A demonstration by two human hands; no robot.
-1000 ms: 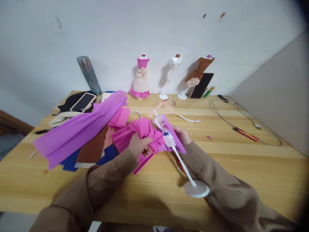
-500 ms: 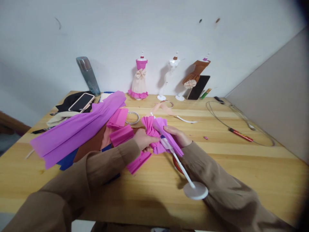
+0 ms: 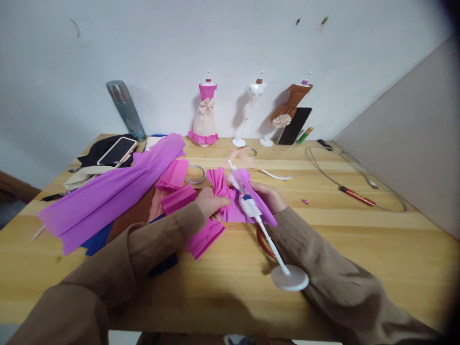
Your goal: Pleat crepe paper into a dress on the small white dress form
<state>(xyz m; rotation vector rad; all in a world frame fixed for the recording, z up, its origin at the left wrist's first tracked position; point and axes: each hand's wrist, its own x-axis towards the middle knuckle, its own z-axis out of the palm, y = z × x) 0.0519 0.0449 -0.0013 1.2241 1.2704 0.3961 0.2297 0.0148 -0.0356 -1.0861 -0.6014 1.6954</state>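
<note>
A small white dress-form mannequin (image 3: pixel 250 207) leans at a slant between my hands, a dark blue band at its waist and its round base (image 3: pixel 289 278) toward me. Purple crepe paper (image 3: pixel 261 203) spreads behind its torso. My right hand (image 3: pixel 270 195) is closed at the right edge of that paper, most of its fingers hidden behind. My left hand (image 3: pixel 211 203) pinches gathered pink crepe paper (image 3: pixel 217 182) just left of the mannequin; the pink piece meets the purple one. Under the mannequin's pole, a red ring-shaped handle (image 3: pixel 264 242) shows in part.
Left lie a long purple crepe strip (image 3: pixel 118 191), pink pieces (image 3: pixel 172 175) and a phone (image 3: pixel 117 151). A tape roll (image 3: pixel 195 174) sits mid-table. Along the wall stand a bottle (image 3: pixel 126 111), a pink-dressed mannequin (image 3: pixel 207 115), a bare one (image 3: pixel 256 98) and a brown-dressed one (image 3: pixel 296 98). Right is a cable (image 3: pixel 323 172).
My left hand has drawn slightly left, off the mannequin's waist, with the pink paper. More of the white torso and blue band shows. My right thumb has slipped further behind the purple paper.
</note>
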